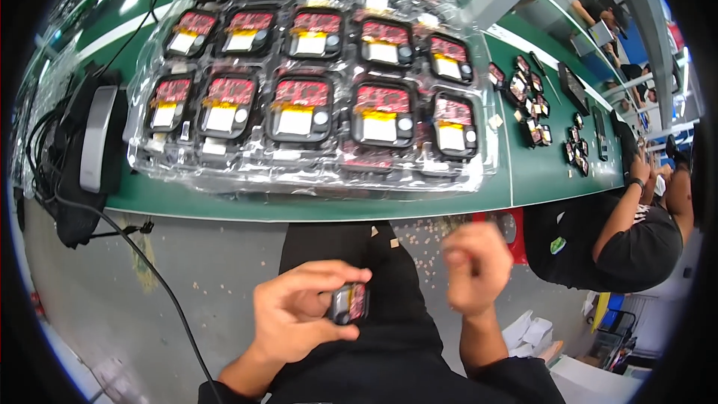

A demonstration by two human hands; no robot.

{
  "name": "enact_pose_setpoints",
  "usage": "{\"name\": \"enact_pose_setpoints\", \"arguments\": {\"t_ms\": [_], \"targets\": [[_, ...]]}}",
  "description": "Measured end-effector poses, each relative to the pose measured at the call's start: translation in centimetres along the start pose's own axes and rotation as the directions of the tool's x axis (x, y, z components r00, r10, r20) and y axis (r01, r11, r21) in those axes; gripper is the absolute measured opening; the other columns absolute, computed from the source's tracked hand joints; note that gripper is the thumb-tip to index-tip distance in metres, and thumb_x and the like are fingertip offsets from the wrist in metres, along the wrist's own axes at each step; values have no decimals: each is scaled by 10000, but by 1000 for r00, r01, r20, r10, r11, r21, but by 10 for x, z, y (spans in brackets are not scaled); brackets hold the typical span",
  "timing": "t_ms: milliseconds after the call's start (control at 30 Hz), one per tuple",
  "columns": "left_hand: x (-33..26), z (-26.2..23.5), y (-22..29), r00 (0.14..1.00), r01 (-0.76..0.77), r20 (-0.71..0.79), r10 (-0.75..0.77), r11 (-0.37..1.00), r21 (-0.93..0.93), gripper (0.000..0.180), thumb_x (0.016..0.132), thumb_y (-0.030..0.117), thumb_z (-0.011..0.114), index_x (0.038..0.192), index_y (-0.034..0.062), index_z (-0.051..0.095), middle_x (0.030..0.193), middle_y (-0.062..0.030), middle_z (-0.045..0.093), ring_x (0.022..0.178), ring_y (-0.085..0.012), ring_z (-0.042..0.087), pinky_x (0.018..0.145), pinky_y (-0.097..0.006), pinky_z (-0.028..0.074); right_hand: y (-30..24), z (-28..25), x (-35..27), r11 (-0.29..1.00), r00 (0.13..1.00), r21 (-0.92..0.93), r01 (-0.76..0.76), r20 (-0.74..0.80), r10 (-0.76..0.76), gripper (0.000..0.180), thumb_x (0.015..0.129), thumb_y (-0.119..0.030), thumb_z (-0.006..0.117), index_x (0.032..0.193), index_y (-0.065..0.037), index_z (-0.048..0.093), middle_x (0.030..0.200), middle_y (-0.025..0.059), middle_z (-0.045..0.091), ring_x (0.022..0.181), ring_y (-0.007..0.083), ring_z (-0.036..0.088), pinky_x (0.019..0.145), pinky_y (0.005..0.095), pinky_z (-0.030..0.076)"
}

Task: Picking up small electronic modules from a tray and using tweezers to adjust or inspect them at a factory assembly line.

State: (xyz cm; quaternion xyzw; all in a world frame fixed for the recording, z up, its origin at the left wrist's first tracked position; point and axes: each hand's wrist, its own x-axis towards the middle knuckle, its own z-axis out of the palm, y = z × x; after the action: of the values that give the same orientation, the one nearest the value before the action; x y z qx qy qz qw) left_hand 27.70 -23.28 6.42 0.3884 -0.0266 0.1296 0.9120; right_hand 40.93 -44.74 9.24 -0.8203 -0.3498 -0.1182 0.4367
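Over my lap, my left hand (288,310) grips a small device housing (350,303) by its edges between thumb and fingers. The housing is black and squarish, with a red circuit board showing. To its right and apart from it, my raised right hand (479,265) is curled closed and blurred; whatever its fingers may hold cannot be made out. On the green table ahead lies a clear plastic tray (299,172) with rows of similar black housings (301,108), each showing a red board, a yellow strip and a white block.
A black case with a silver face (99,138) and cables stands at the table's left end. Loose housings (535,97) lie to the right on the green table (523,179). A co-worker in black (636,232) sits at right. Small tan pieces litter the grey floor (224,254).
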Motion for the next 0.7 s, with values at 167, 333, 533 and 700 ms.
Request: {"name": "enact_pose_setpoints", "arguments": {"t_ms": [167, 333, 533, 700], "targets": [[26, 12, 43, 970, -240, 115, 214, 920, 311, 538, 660, -120, 889, 1128, -33, 639, 1213, -273, 614, 1177, -428, 650, 991, -518, 576, 46, -34, 51, 796, 916, -486, -362, -345, 206, 344, 924, -93, 686, 1258, -25, 635, 1100, 136, 577, 700, 219, 558, 614, 316, 446], [78, 57, 89, 855, -457, 314, 413, 314, 832, 447, 648, 59, 950, 943, 107, 617, 1223, -194, 565, 1084, -395, 684, 929, -473, 571, 83, -39, 68, 554, 835, -627, -548, -446, 321, 395, 945, -288, 696, 1285, -97, 628, 1184, 144, 579, 1014, 387, 655, 861, 481, 509], [175, 83, 114, 809, -343, 412, 420, -233, 910, 247, 710, -19, 813, 865, -15, 621, 954, -151, 689, 896, -285, 667, 811, -361, 514, 81, -38, 64, 617, 820, -545, -568, -439, 367, 332, 945, -316, 687, 1212, -124, 643, 1182, 124, 588, 992, 370, 664, 831, 475, 516], [220, 64, 112, 888, -201, 325, 324, -362, 910, 221, 782, 63, 789, 904, -51, 644, 947, -163, 700, 837, -333, 650, 768, -374, 511, 80, -39, 63, 621, 821, -542, -566, -443, 361, 326, 943, -301, 681, 1218, -130, 644, 1181, 123, 591, 980, 370, 667, 814, 476, 518]]}}
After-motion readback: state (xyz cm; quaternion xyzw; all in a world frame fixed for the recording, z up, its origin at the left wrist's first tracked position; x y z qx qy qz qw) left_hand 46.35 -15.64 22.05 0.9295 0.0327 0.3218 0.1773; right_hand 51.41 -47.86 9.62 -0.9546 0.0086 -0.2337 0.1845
